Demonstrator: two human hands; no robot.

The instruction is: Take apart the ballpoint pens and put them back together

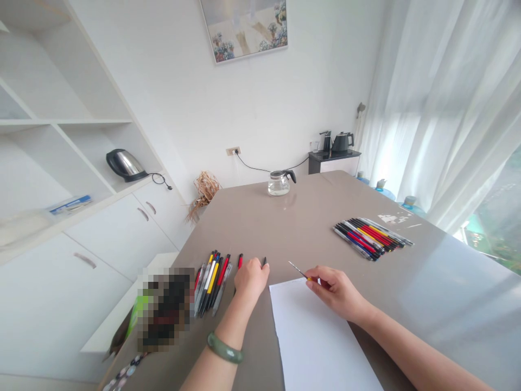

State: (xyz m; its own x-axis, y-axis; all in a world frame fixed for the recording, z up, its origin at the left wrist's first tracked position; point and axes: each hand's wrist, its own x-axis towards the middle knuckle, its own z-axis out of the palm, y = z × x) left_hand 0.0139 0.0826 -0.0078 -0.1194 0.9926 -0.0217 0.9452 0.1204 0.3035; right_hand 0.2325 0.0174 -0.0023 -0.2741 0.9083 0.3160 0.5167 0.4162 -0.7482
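Note:
My left hand [251, 281], with a green bangle on its wrist, is closed on the table left of the paper. The end of a black pen [265, 261] sticks out past its fingers; the rest is hidden. Just beyond this hand lies a red-and-black pen [240, 261], partly covered. Between thumb and fingers, my right hand [336, 290] pinches a thin pen refill [298, 269], its narrow end pointing up and left. A yellow bit shows at the fingertips. Under the right hand lies a white sheet of paper [315, 336].
Several loose pens [211, 282] lie left of my left hand, beside a blurred-out item [166, 309]. A neat row of pens [370, 238] lies at right, near white scraps [393, 218]. A glass teapot [279, 184] stands at the table's far edge.

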